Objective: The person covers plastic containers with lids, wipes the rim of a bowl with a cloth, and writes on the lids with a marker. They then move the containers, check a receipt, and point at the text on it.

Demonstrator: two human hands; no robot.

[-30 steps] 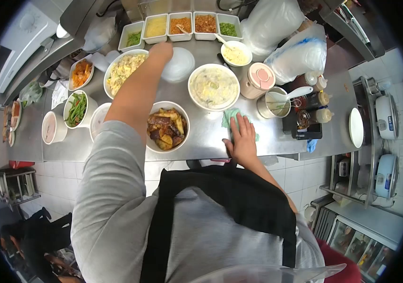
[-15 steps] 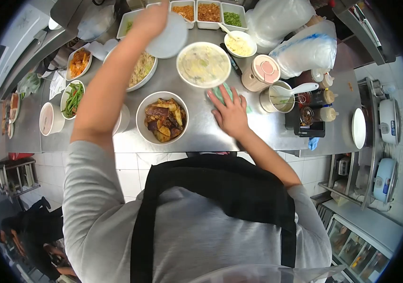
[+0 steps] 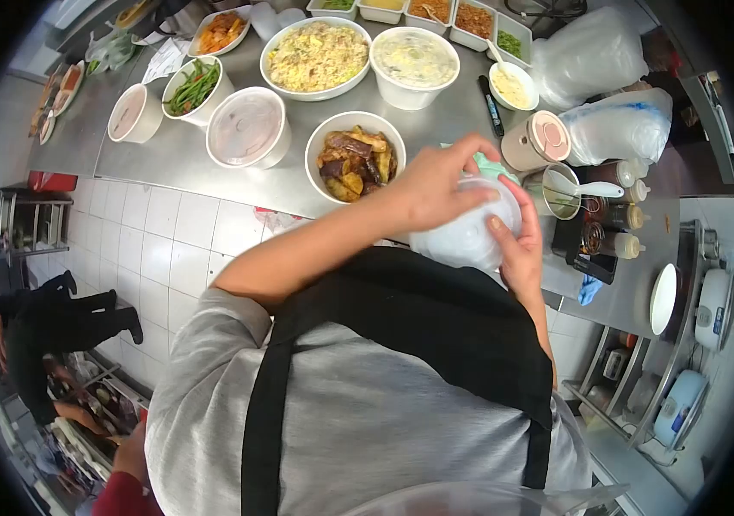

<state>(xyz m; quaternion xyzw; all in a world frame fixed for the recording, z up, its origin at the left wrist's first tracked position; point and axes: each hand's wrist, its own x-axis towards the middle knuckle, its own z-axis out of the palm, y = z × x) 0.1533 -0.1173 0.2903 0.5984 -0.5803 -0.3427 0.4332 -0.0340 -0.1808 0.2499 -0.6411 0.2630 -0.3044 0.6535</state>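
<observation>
Translucent plastic lids point(image 3: 463, 239), which look stacked, are held close to my apron at the counter's front edge. My left hand point(image 3: 446, 185) grips their upper side, fingers bent over the rim. My right hand point(image 3: 517, 236) holds them from the right, thumb on top. Just behind the hands lies a green cloth point(image 3: 489, 167), partly covered. To the left is an uncovered bowl of cooked eggplant point(image 3: 356, 162). A white tub with a clear cover point(image 3: 416, 64) stands farther back, beside a bowl of fried rice point(image 3: 317, 58).
Lidded tubs point(image 3: 246, 129) and green beans point(image 3: 193, 89) stand left. On the right are a lidded cup point(image 3: 539, 139), a whisk pot point(image 3: 560, 191), a black marker point(image 3: 491, 107), sauce bottles point(image 3: 623, 245) and plastic bags point(image 3: 589, 58). A person in black point(image 3: 49, 331) is far left.
My left hand has come back from the rear containers with the lids, uncovering the rice. My right hand has left the green cloth and now holds the lids. The view has shifted.
</observation>
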